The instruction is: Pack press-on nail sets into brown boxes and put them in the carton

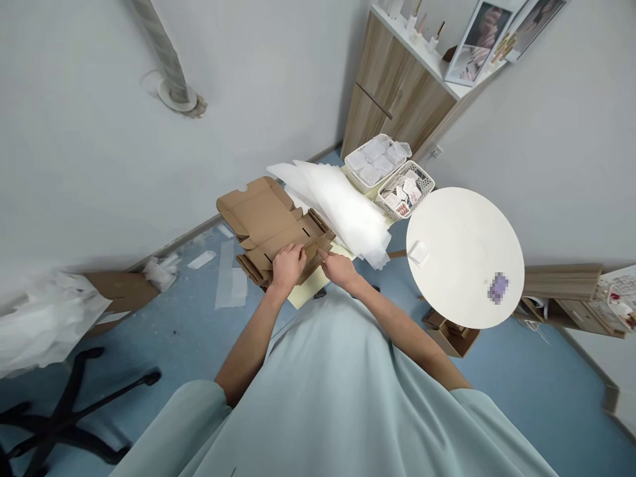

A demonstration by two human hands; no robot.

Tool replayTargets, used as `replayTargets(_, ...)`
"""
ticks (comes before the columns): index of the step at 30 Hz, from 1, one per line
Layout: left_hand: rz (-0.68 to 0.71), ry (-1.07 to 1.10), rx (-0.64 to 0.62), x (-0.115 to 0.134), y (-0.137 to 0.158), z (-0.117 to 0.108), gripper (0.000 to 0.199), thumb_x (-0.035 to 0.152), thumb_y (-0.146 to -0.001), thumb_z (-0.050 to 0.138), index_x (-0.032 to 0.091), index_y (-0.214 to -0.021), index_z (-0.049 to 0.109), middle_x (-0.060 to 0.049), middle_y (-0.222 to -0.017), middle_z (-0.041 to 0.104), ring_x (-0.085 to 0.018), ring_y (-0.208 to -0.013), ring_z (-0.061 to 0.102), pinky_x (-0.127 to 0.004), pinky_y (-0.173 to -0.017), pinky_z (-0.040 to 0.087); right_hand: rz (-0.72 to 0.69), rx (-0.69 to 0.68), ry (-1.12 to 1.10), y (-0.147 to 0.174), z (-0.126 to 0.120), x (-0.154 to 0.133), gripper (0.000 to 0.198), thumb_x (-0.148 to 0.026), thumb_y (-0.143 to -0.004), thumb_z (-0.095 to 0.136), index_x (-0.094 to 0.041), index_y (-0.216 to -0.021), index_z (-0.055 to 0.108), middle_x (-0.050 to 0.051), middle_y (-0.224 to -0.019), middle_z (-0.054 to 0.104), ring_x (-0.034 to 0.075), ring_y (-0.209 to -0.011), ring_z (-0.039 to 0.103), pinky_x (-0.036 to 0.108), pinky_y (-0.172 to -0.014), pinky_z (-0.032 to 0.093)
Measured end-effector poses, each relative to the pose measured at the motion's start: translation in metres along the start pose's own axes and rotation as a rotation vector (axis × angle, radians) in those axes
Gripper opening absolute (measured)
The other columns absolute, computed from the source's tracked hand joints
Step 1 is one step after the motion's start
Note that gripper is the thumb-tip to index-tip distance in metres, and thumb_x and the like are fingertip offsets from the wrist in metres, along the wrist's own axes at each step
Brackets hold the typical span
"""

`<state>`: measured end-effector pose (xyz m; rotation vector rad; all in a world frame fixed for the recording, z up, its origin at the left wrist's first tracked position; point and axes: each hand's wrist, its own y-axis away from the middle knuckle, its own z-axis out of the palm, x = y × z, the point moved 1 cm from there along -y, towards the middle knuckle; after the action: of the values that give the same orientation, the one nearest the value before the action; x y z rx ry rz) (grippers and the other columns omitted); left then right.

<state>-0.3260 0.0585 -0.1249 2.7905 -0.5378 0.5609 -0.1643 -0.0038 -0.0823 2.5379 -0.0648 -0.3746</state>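
a creased brown cardboard box (265, 215) lies open under and beyond the left hand (288, 266), which curls over its near edge. the right hand (340, 270), fingers narrowed, touches its corner; i cannot tell whether either grips. limp white sheets (342, 205) slump beyond, partly box-hidden.

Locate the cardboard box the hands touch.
In the head view, the cardboard box lies left of centre, touched by the left hand and right hand, beside the white sheets.
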Motion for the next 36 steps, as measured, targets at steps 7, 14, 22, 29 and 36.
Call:
replayTargets(7,0.063,0.16,0.123,0.01,0.016,-0.007,0.036,0.019,-0.103,0.05,0.021,-0.121,0.082,-0.013,-0.116,0.078,-0.03,-0.111,0.073,-0.042,-0.099,0.058,0.084,-0.095,-0.086,-0.006,0.001,0.011,0.056,-0.029,-0.11,0.048,-0.032,-0.166,0.05,0.014,-0.132,0.078,0.032,-0.124,0.074,0.042,-0.097,0.058)
replayTargets(14,0.231,0.326,0.666,0.037,0.035,-0.075,0.034,0.02,-0.109,0.053,0.025,-0.126,0.082,-0.008,-0.124,0.081,-0.024,-0.111,0.077,-0.04,-0.1,0.062,-0.086,-0.014,-0.327,-0.001,-0.01,0.025,0.052,-0.024,-0.106,0.058,-0.027,-0.157,0.061,0.008,-0.113,0.084,0.027,-0.108,0.079,0.034,-0.096,0.057)
replayTargets(22,0.722,0.367,0.704,0.123,0.024,-0.11,0.043,0.011,-0.11,0.051,0.03,-0.142,0.073,-0.006,-0.132,0.079,-0.023,-0.134,0.072,-0.043,-0.114,0.061,-0.076,0.72,-0.992,0.096,-0.109,0.097,0.048,-0.065,-0.102,0.061,-0.021,-0.104,0.079,0.006,-0.096,0.08,0.018,-0.076,0.074,0.03,-0.072,0.057)
replayTargets(29,1.146,0.359,0.462,0.221,0.006,-0.056,0.049,0.008,-0.11,0.049,0.029,-0.152,0.064,-0.007,-0.135,0.079,-0.024,-0.142,0.066,-0.043,-0.114,0.062,0.274,1.124,-0.963,0.209,-0.123,0.175,0.049,-0.065,-0.08,0.086,-0.021,-0.099,0.076,0.006,-0.099,0.079,0.017,-0.072,0.065,0.03,-0.065,0.054)
replayTargets(36,1.28,0.314,0.078,0.335,-0.005,0.053,0.047,0.014,-0.113,0.045,0.033,-0.152,0.064,-0.008,-0.141,0.076,-0.024,-0.147,0.062,-0.046,-0.119,0.059,0.619,1.15,-1.09,0.265,-0.043,0.301,0.044,-0.065,-0.091,0.068,-0.023,-0.084,0.072,0.005,-0.07,0.071,0.024,-0.067,0.07,0.034,-0.065,0.054)
